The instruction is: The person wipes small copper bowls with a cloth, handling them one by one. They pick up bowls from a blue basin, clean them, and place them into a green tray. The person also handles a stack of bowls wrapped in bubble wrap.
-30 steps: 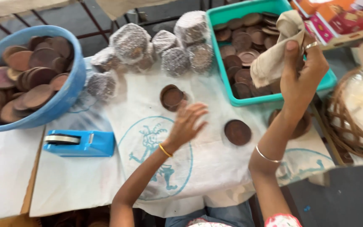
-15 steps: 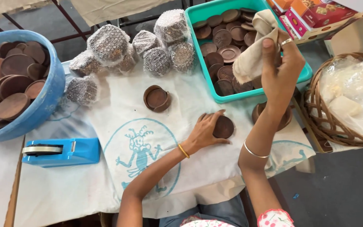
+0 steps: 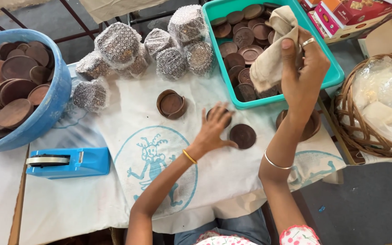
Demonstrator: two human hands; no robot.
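My left hand (image 3: 213,130) lies on the white printed cloth (image 3: 159,181) with its fingers spread over a brown round piece (image 3: 225,113), which is partly hidden beneath them. A flat brown disc (image 3: 242,136) lies just right of my thumb. My right hand (image 3: 302,68) is raised over the teal tray (image 3: 334,77) and grips a crumpled beige rag (image 3: 271,50). A short stack of brown clay bowls (image 3: 172,104) sits left of my left hand. Another brown bowl (image 3: 315,127) shows beside my right forearm.
The teal tray holds several brown clay lids. A blue basin (image 3: 53,106) of similar pieces stands at left, with a blue tape dispenser (image 3: 69,161) below it. Bubble-wrapped bundles (image 3: 119,45) line the back. A wicker basket (image 3: 345,118) and coloured boxes (image 3: 355,11) are at right.
My left hand has shifted from the flat disc up to the other brown piece, with the fingers now spread. My right hand stays raised with the rag.
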